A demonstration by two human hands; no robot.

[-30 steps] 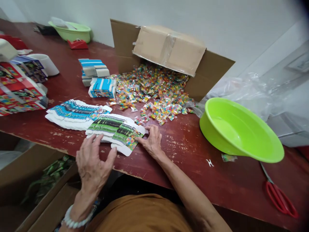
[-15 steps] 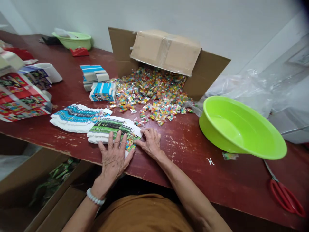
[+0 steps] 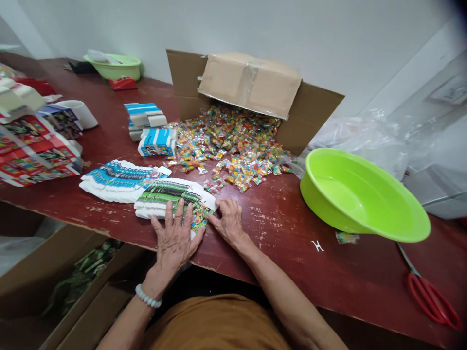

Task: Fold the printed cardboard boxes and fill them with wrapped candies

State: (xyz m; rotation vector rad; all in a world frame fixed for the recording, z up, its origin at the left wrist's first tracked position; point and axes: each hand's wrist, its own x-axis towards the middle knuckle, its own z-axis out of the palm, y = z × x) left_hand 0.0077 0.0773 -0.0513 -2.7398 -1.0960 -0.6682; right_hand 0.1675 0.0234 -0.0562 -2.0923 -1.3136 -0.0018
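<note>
A fanned stack of flat green printed cartons [image 3: 165, 193] lies near the front edge of the dark red table [image 3: 284, 253]. My left hand [image 3: 174, 238] rests flat on its near end, fingers spread. My right hand [image 3: 228, 221] lies at the stack's right end, its fingertips touching the edge of the top carton. A second fanned stack of flat blue cartons [image 3: 116, 177] lies just left of the green one. Beyond them, many small colourful sweet packets [image 3: 229, 143] spill from a cardboard box [image 3: 251, 92] lying on its side.
A bright green basin [image 3: 361, 199] stands to the right, red-handled scissors [image 3: 430, 296] near the right front edge. Folded blue boxes [image 3: 155, 138], red printed boxes [image 3: 32, 146], a pale green bowl [image 3: 113, 65] and a red tape dispenser [image 3: 123, 83] are to the left. An open cardboard box [image 3: 73, 282] sits below the table.
My left hand has moved forward and right from the table edge onto the green carton stack and now lies flat on it. My right hand stays at the stack's right end.
</note>
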